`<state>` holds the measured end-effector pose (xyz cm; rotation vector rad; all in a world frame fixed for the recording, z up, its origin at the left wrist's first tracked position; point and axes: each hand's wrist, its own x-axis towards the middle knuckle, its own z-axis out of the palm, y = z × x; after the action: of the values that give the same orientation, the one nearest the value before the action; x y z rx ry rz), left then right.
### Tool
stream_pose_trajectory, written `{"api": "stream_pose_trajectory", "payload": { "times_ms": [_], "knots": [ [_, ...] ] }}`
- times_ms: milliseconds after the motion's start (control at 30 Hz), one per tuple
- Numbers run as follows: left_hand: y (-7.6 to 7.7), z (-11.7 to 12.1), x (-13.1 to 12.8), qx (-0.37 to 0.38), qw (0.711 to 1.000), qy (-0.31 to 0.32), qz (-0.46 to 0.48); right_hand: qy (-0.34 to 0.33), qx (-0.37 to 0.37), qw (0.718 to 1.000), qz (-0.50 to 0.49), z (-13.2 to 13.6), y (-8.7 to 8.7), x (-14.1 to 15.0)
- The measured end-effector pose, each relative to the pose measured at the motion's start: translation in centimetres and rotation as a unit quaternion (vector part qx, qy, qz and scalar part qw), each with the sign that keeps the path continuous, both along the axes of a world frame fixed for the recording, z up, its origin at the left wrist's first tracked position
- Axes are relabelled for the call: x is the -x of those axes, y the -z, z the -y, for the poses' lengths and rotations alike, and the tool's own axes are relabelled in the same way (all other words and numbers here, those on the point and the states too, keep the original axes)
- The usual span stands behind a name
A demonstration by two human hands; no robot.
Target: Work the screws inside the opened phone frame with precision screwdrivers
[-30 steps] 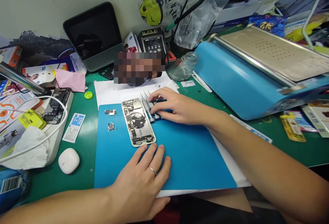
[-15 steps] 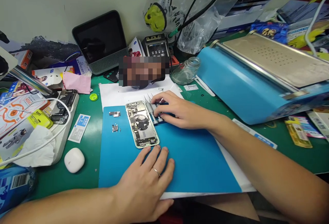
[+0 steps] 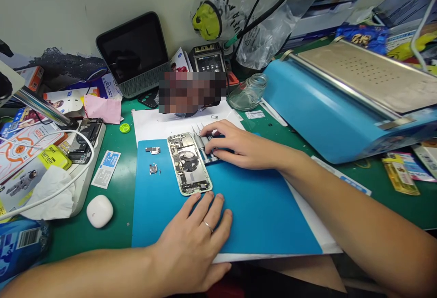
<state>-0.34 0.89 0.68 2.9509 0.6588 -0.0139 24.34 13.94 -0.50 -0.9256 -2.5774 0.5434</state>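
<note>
An opened smartphone (image 3: 189, 165) lies on the blue mat (image 3: 266, 207), its circuit boards and inner parts showing. My left hand (image 3: 194, 238) rests with fingers spread below it, fingertips at or very near its bottom edge; a ring is on one finger. Just right of the phone, several precision screwdrivers (image 3: 200, 142) lie side by side. My right hand (image 3: 235, 145) reaches over them from the right, fingers bent and apart, touching them from above and covering part of them. Left of the phone sit two small electronic parts, an upper one (image 3: 152, 150) and a lower one (image 3: 153, 169).
A large blue machine with a metal plate (image 3: 307, 106) fills the right side. A glass jar (image 3: 251, 92) lies tilted behind the mat, near a screen device (image 3: 133, 54). On the left are a white case (image 3: 99, 211), boxes and a white cable (image 3: 90, 152).
The whole view has shifted very slightly. Both hands keep nearly the same pose, and the phone and screwdrivers stay in place.
</note>
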Motion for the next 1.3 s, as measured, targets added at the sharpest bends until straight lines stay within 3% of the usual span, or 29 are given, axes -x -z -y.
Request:
{"api": "stream_pose_trajectory", "payload": {
  "times_ms": [1300],
  "knots": [
    [-0.17, -0.01, 0.06, 0.001, 1.0, 0.002, -0.003, 0.002, 0.029, 0.999, 0.037, 0.24, -0.27, -0.13]
  ]
}}
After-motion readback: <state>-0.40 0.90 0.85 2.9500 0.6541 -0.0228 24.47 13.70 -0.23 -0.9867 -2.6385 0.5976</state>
